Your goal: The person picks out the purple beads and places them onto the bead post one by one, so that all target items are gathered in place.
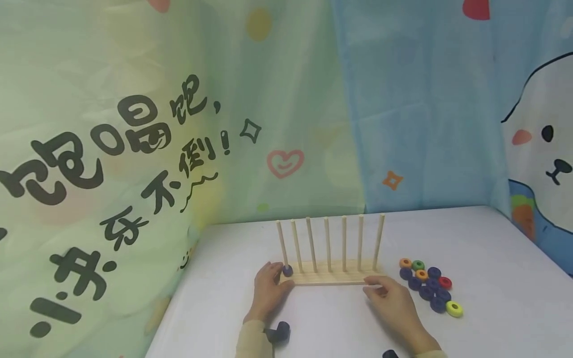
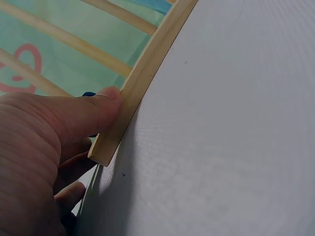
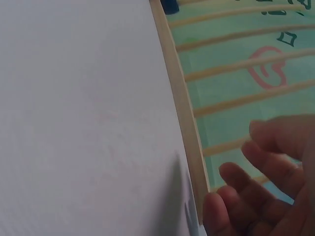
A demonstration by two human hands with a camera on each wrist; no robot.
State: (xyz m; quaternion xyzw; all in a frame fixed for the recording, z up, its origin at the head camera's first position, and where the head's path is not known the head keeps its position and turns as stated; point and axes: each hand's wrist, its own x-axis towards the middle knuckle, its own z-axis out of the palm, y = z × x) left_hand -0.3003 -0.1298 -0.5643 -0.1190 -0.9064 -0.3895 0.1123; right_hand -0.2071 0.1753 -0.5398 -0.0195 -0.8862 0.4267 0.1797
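A wooden peg stand (image 1: 331,278) stands upright on the table, with a row of several thin pegs. One dark blue ring (image 1: 288,271) sits at the foot of its leftmost peg. My left hand (image 1: 270,291) grips the left end of the base; in the left wrist view the thumb (image 2: 106,105) presses on the base's front edge (image 2: 142,73), and the other fingers are partly hidden behind it. By the right end of the base is my right hand (image 1: 391,301), its fingers loosely bent. Nothing shows between those fingers (image 3: 275,142) in the right wrist view.
Right of my right hand lies a cluster of loose rings: several dark blue rings (image 1: 427,292), two orange, a green ring (image 1: 418,265), a red ring (image 1: 445,283) and a yellow ring (image 1: 454,309). A printed curtain (image 1: 286,114) hangs behind the white table (image 1: 215,278).
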